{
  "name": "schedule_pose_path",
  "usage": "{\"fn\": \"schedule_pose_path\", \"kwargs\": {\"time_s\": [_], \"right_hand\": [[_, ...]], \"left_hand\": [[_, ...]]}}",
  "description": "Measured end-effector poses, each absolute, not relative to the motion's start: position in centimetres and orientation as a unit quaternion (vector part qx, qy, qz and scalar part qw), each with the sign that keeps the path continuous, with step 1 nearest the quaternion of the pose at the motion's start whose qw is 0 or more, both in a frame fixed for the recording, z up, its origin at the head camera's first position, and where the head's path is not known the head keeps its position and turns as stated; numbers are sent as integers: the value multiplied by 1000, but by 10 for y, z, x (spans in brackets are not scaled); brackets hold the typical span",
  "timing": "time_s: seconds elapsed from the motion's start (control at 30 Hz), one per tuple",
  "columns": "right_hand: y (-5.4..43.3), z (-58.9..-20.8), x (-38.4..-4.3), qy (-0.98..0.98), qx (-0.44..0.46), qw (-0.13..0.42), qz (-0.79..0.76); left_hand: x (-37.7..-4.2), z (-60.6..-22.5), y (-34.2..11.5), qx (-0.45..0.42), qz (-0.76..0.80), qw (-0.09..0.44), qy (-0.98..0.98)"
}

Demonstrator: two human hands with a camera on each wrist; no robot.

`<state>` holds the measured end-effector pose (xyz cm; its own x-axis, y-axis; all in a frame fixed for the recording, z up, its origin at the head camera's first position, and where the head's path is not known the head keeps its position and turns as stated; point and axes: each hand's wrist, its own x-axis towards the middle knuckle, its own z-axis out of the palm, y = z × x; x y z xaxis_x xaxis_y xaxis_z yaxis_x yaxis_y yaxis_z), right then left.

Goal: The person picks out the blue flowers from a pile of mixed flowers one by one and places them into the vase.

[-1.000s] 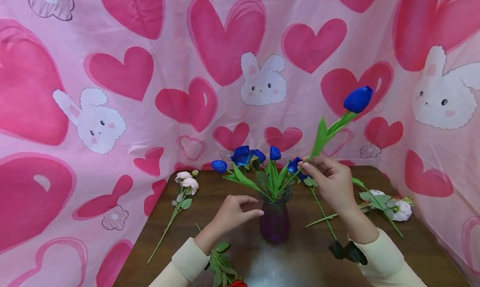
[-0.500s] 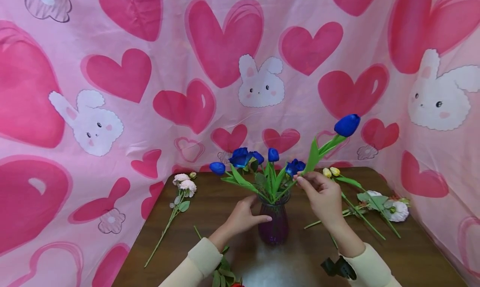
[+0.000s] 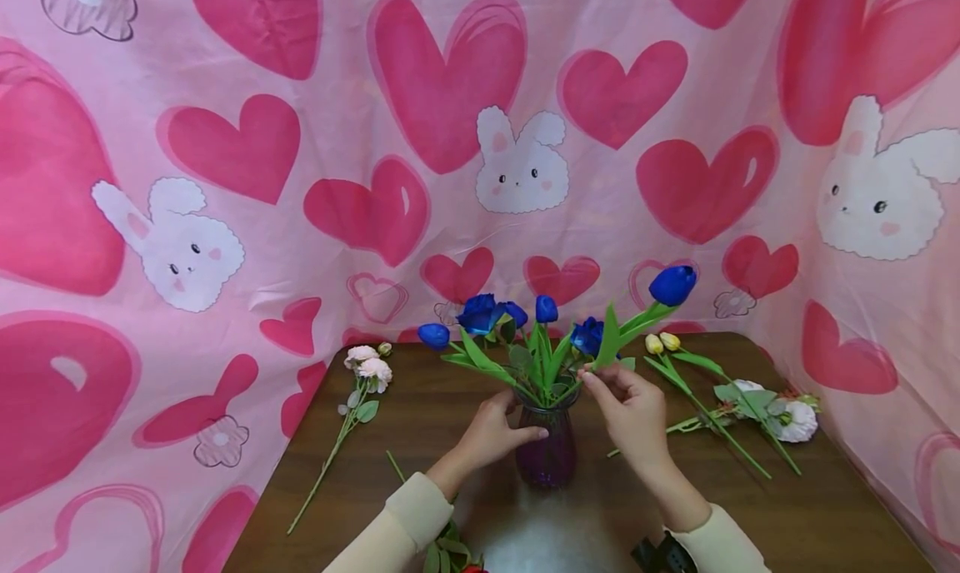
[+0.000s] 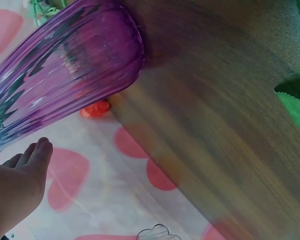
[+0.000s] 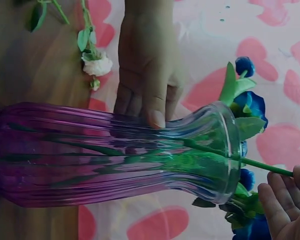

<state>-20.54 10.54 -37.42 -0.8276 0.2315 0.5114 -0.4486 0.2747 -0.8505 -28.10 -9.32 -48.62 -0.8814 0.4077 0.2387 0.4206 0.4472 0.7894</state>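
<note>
A purple-tinted ribbed glass vase [image 3: 546, 455] stands upright on the wooden table, holding several blue flowers with green leaves. My left hand [image 3: 489, 436] grips the vase near its neck; in the right wrist view the thumb lies on the near side of the glass and the fingers go behind it. My right hand [image 3: 632, 411], just right of the rim, pinches the stem of a blue tulip [image 3: 672, 286] that leans out to the right. Through the glass in the right wrist view, that tulip's stem [image 5: 265, 166] runs past the rim into the vase.
Pale pink flowers [image 3: 372, 368] lie at the table's left. At the right lie yellow tulips [image 3: 666, 342] and white flowers [image 3: 798, 421]. A red flower [image 3: 474, 569] with leaves sits at the near edge. A pink heart-printed cloth [image 3: 450, 223] hangs behind the table.
My right hand has moved down and left, bringing the blue tulip lower, its stem into the vase. My left hand has moved right onto the vase and taken hold of it.
</note>
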Motion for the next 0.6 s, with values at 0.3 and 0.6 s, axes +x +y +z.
{"fn": "schedule_pose_path", "kwargs": {"time_s": [0.3, 0.6], "right_hand": [[111, -408, -223, -757, 59, 305, 575], [117, -425, -233, -770, 54, 316, 552]], "left_hand": [[-281, -489, -90, -250, -467, 29, -848], [-281, -492, -88, -252, -471, 43, -844]]}}
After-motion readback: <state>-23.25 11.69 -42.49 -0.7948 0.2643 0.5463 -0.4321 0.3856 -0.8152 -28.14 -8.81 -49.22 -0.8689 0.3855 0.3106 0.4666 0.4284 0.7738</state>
